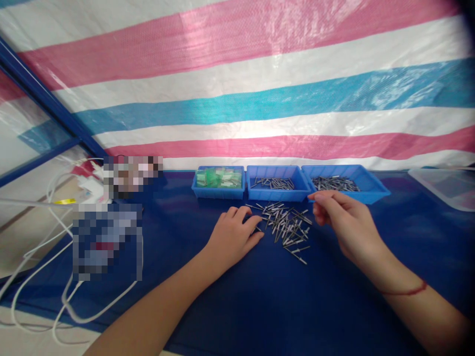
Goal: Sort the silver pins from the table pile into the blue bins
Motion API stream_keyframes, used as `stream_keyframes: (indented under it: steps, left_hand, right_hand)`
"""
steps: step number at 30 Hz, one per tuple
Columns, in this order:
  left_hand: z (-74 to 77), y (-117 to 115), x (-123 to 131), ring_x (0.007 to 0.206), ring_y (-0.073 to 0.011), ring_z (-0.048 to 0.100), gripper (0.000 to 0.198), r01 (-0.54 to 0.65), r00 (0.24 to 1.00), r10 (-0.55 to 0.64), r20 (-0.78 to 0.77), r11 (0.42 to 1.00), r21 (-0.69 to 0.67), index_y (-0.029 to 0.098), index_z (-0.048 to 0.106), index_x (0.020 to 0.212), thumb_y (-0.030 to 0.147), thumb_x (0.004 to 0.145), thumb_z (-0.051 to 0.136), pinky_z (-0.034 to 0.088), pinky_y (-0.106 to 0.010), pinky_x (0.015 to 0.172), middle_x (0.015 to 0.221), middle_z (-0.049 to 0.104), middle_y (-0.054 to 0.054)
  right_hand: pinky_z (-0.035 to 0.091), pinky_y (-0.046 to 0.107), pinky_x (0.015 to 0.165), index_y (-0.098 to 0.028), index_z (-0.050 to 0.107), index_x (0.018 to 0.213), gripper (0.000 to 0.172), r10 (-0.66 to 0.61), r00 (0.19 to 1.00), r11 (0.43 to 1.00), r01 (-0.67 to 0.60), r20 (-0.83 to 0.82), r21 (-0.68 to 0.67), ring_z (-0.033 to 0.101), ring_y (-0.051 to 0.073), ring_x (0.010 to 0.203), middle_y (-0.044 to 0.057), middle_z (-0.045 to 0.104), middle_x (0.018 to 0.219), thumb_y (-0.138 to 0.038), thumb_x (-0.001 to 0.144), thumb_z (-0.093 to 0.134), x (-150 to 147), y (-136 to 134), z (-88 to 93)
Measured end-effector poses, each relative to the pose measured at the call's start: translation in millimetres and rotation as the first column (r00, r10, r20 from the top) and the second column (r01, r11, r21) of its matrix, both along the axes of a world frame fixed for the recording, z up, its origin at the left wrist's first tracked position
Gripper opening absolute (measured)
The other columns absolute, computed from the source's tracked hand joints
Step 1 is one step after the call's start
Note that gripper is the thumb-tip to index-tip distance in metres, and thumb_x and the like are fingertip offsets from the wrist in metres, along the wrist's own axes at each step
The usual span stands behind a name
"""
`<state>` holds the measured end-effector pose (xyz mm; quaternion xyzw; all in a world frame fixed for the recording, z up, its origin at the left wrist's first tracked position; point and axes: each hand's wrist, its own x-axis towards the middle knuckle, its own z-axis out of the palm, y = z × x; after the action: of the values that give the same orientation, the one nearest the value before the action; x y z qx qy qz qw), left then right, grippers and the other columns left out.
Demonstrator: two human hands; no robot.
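Note:
A loose pile of small metal pins (285,225) lies on the dark blue table cover (260,296). My left hand (232,237) rests palm down at the pile's left edge, its fingers curled with the tips touching the pins. My right hand (336,217) hovers at the pile's right side, thumb and forefinger pinched together; what they hold is too small to make out. Behind the pile stand three blue trays: the left tray (218,190) holds green plastic pieces, the middle tray (278,190) some metal pins, the right tray (367,190) many more pins.
White cables (70,301) loop over the table's left edge beside blurred-out items. A clear plastic lid or tray (445,188) lies at the far right. A striped pink, white and blue tarp (260,74) hangs right behind the trays.

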<state>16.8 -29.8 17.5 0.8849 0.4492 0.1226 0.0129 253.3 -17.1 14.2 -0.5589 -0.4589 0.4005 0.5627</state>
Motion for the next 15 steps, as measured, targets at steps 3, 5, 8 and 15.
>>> stream_keyframes:
  steps: [3,5,8,15]
  left_hand:
    - [-0.5,1.2,-0.5,0.094,-0.0215,0.054,0.027,0.018,0.999,-0.020,-0.044,0.999,-0.041,0.021,0.062,0.113,0.035,0.094,0.051,0.047,-0.037,0.085,0.111,0.060,-0.007]
    - [-1.6,1.9,0.3,0.092,-0.0198,0.055,0.025,0.054,0.997,-0.056,-0.055,0.997,-0.053,0.020,0.062,0.113,0.031,0.095,0.049,0.047,-0.036,0.087,0.109,0.060,-0.007]
    - [-3.0,2.2,1.9,0.090,-0.0187,0.055,0.024,0.091,0.994,-0.094,-0.059,0.994,-0.061,0.018,0.062,0.112,0.025,0.096,0.046,0.048,-0.033,0.087,0.108,0.060,-0.006]
    - [-5.7,3.1,1.3,0.087,-0.0171,0.057,0.024,0.118,0.993,-0.117,0.015,0.989,-0.087,0.017,0.063,0.111,0.022,0.097,0.044,0.049,-0.032,0.085,0.101,0.061,-0.005]
  right_hand:
    - [0.035,0.024,0.048,-0.016,0.065,0.082,0.021,0.043,0.997,0.999,-0.043,0.066,-0.001,0.046,0.010,0.051,-0.002,0.054,0.060,-0.036,0.082,0.060,-2.4,-1.8,-1.4]
    - [0.036,0.024,0.048,-0.018,0.064,0.080,0.020,0.077,0.990,0.997,-0.076,0.117,-0.008,0.047,0.011,0.051,-0.002,0.054,0.060,-0.037,0.083,0.059,-3.9,-2.6,-1.6]
    - [0.038,0.025,0.049,-0.020,0.064,0.078,0.020,0.135,0.968,0.991,-0.132,0.211,-0.031,0.049,0.012,0.053,-0.001,0.056,0.061,-0.038,0.083,0.058,-6.4,-4.1,-0.9]
    - [0.042,0.027,0.054,-0.019,0.065,0.083,0.023,0.214,0.890,0.971,-0.239,0.403,0.012,0.052,0.015,0.059,0.001,0.057,0.066,-0.039,0.087,0.054,-11.0,-8.7,-6.2]
